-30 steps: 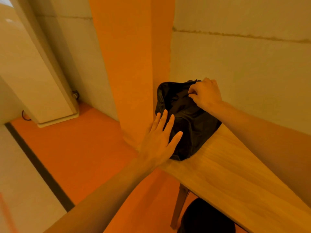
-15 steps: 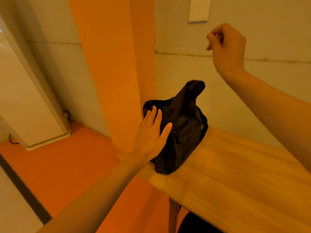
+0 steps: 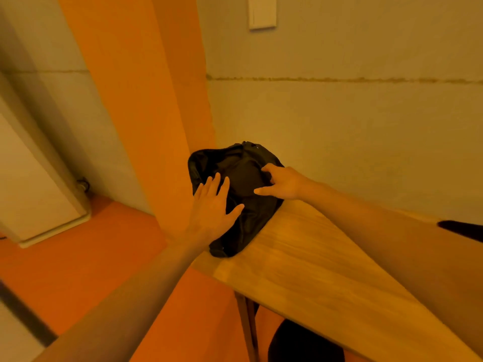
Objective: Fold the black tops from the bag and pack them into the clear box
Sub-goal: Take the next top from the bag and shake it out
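Looking at the black bag [image 3: 247, 223] first: it's slumped on the far left corner of the wooden table [image 3: 313, 270], up against the wall and just beside the orange pillar [image 3: 146, 100], with its mouth open. There's dark cloth [image 3: 241, 173] bunched in the opening. I'd guess that's one of the black tops, but it's all so dark I can't separate top from lining.

The left hand [image 3: 211, 210] lies flat on the near left side of the bag, fingers straight and spread, gripping nothing, just pressing the bag in place. The right hand [image 3: 285, 185] comes in from the right, fingers [image 3: 268, 169] hooked down into the opening. Whether it's actually got a pinch of cloth, I can't tell — the fingertips vanish into the black.

My read is that this is the very start, the pull-a-top-out step. Nothing folded is visible and the clear box isn't in shot at all. The next move would want a solid grab on the cloth, then a lift up and over to the near right of the table for folding, with the left hand steadying the bag — it sits close to the table's left edge.

Other stuff: a dark shape [image 3: 460, 228] at the right end of the table (unclear what it is) and a white wall plate [image 3: 262, 11] up top.
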The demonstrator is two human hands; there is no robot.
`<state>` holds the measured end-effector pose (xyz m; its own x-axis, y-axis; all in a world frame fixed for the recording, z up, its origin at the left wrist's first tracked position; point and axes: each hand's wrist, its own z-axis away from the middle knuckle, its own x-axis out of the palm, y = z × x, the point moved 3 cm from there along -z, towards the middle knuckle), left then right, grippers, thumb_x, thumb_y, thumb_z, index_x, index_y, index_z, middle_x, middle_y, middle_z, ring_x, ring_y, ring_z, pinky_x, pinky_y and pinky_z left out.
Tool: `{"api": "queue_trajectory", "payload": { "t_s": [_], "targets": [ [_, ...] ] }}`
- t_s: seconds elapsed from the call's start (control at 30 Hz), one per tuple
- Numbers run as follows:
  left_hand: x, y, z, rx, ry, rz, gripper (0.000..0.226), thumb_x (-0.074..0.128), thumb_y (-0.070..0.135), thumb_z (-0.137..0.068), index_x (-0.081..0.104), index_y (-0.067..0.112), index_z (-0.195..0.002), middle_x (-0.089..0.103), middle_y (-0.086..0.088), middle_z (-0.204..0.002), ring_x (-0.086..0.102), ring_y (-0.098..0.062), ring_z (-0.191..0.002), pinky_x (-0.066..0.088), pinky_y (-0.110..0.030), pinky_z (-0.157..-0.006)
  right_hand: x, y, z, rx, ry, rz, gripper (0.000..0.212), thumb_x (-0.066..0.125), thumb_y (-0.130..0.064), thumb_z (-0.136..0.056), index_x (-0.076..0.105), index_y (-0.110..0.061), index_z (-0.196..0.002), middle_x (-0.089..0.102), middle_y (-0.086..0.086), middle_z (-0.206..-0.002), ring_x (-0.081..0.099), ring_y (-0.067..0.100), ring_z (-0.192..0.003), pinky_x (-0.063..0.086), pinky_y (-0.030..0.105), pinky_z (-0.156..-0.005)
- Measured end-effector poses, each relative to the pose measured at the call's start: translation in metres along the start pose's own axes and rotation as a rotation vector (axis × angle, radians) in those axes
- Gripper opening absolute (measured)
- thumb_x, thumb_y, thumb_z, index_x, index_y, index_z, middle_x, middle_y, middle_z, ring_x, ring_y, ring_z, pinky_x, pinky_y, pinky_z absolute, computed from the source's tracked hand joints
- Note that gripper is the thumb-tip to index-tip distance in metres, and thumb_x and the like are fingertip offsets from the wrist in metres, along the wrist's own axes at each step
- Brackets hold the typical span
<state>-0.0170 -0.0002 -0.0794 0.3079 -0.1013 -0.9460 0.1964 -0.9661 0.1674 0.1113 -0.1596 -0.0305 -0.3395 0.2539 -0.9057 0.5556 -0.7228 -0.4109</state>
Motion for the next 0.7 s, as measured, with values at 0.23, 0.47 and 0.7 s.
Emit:
{"api": "queue_trajectory", "payload": {
  "t_s": [0.23,0.47,0.7],
  "targets": [
    [0.000,-0.009,0.008,0.058,-0.061,0.019,0.085,0.043,0.058,-0.102,-0.001,0.018,-0.163,-0.004,-0.008,-0.170,-0.002,-0.027,-0.157,0.001,-0.039,-0.126,0.016,0.009,-0.025,0.050,0.265,-0.229,0.022,0.058,-0.023,-0.101,0.053,-0.017,-0.081,0.064,0.009,-0.087,0.066,0.027,-0.087,0.046,0.029,-0.066],
    [0.005,-0.013,0.009,0.048,-0.129,-0.025,0.091,0.031,0.065,-0.101,-0.012,0.012,-0.161,-0.011,-0.010,-0.169,-0.009,-0.026,-0.156,-0.005,-0.037,-0.125,-0.106,0.007,0.018,-0.077,0.579,-0.798,0.009,0.056,-0.011,-0.099,0.058,-0.013,-0.091,0.060,-0.001,-0.082,0.055,0.010,-0.071,0.043,0.013,-0.057],
    [0.004,0.002,-0.002,0.054,-0.154,-0.010,0.091,0.025,0.068,-0.099,-0.008,0.010,-0.161,-0.005,-0.011,-0.170,-0.005,-0.026,-0.157,0.003,-0.040,-0.128,-0.220,0.030,0.085,-0.426,0.861,-1.135,0.020,0.054,-0.015,-0.098,0.047,-0.023,-0.081,0.060,-0.007,-0.080,0.053,0.010,-0.070,0.039,0.025,-0.064]
  ]
}}
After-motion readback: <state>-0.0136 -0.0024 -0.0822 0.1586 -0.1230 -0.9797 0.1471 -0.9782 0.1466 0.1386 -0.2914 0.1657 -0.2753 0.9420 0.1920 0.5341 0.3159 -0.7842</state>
